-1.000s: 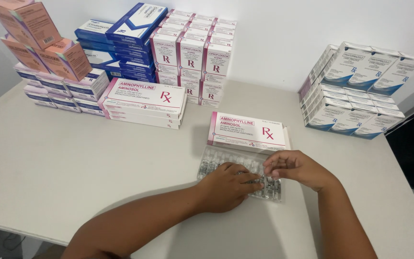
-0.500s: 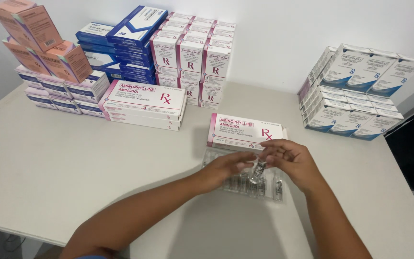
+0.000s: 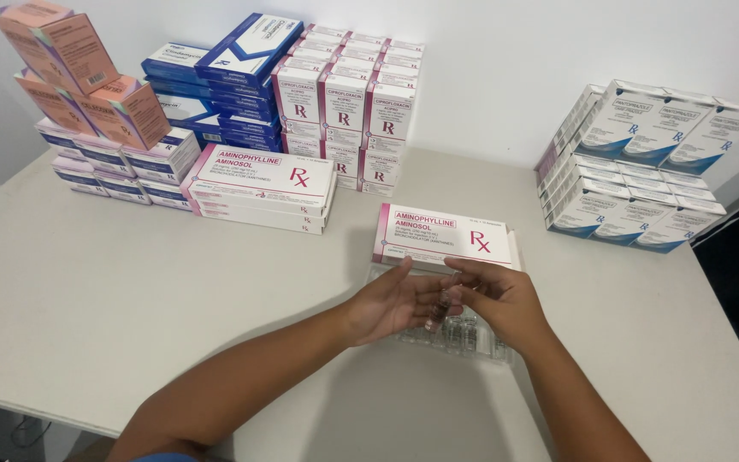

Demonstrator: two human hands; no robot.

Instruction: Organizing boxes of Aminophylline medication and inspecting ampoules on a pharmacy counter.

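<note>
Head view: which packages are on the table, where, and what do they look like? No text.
Flat white-and-pink box: just beyond the hands.
Stack of flat white-and-pink boxes: centre left.
Upright white-and-magenta cartons: back centre, by the wall.
Blue-and-white boxes: back left, stacked.
Salmon-pink boxes: far left, tilted on top of white boxes.
White-and-blue boxes: right, stacked.
Clear ampoule tray: under the hands.

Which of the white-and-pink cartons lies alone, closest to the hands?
The single white-and-pink carton lying flat just beyond both hands, above the clear ampoule tray; the other such cartons are stacked farther left.
</note>
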